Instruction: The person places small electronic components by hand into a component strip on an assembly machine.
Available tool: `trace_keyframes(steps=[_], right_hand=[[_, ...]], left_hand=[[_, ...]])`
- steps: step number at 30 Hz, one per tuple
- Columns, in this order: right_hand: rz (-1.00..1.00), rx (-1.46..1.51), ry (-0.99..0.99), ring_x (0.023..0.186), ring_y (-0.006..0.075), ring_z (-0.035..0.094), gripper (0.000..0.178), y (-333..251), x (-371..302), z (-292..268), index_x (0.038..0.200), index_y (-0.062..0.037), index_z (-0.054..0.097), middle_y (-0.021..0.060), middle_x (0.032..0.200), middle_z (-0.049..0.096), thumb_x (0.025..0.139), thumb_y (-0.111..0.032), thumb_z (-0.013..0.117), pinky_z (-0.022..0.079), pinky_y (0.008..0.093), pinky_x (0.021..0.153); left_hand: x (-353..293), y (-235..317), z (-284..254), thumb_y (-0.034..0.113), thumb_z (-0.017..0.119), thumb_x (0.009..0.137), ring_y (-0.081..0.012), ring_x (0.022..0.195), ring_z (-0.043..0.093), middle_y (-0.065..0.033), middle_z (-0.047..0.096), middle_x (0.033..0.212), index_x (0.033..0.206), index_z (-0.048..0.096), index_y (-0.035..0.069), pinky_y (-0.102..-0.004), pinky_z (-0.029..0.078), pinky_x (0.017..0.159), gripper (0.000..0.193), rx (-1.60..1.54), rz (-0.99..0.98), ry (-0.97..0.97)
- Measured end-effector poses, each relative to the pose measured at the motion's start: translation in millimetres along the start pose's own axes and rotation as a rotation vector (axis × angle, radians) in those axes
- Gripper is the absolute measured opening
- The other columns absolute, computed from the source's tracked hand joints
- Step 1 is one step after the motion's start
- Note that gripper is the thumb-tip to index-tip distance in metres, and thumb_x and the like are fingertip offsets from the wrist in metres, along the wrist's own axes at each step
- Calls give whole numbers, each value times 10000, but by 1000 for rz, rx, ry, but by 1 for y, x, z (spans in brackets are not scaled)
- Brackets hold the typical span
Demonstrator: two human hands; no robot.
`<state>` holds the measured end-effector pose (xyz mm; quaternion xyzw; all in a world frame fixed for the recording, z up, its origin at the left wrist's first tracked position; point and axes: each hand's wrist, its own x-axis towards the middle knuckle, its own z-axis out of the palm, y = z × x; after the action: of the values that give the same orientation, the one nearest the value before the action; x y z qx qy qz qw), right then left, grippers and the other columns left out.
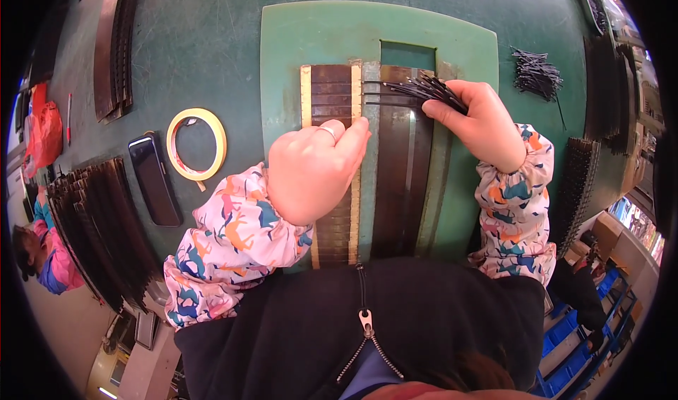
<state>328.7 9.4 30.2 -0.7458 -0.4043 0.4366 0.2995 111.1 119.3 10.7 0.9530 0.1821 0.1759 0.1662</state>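
Note:
My right hand [480, 121] is closed round a bundle of thin black wires [424, 89], their tips fanned toward the left. Several of these wires reach the edge of a long dark strip [330, 82] that has cream tape with marks along both sides. My left hand [314, 163], with a ring on one finger, rests over this strip. Its fingers are curled and pinched at the right-hand tape; what they hold, if anything, is hidden. Beside the strip lies a wider dark plate [395, 167], partly under the wires. Both rest on a light green board [304, 33] with a rectangular cutout.
On the green table are a yellow tape roll [220, 146], a phone [155, 181] and a loose pile of black wires [538, 75]. Dark strips are stacked at left [99, 223], upper left [116, 47] and right [579, 181]. A red bag [46, 128] and another person [56, 259] are far left.

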Motion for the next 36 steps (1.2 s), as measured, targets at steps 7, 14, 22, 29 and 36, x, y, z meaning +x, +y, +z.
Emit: trace_keyframes(steps=[7,14,22,29,36], right_hand=[[-69,-34,33,566,73,410,218,8,2,2,872,54,633,46,598,507,884,-164,638,369,282,510],[-9,320,149,703,72,478,180,21,-38,-31,1015,30,614,28,830,639,942,-129,572,417,243,618],[-119,361,-97,705,26,439,124,-15,-38,18,1001,-7,600,-33,820,572,952,-114,559,367,198,620],[-5,303,13,660,48,442,150,-7,-38,17,954,21,610,-24,728,567,928,-127,608,378,237,571],[-5,17,111,588,70,419,205,2,-25,7,864,50,604,23,620,530,887,-146,660,361,271,514]], left_hand=[[1,4,5,183,703,808,-193,486,550,-31,532,599,1112,674,123,-309,443,451,311,93,-17,-102],[3,-1,2,216,661,855,-187,481,571,-33,586,633,1198,643,130,-307,454,445,354,58,-24,-187],[14,19,-11,185,660,891,-90,489,576,-49,671,744,1086,677,44,-202,399,423,241,-1438,-779,-273],[3,6,-13,164,687,872,-58,499,554,-55,681,770,1011,698,43,-199,396,431,185,-1610,-1053,-250],[-12,4,3,121,717,800,-134,488,561,-49,608,645,957,708,96,-274,427,448,160,-189,-112,11]])
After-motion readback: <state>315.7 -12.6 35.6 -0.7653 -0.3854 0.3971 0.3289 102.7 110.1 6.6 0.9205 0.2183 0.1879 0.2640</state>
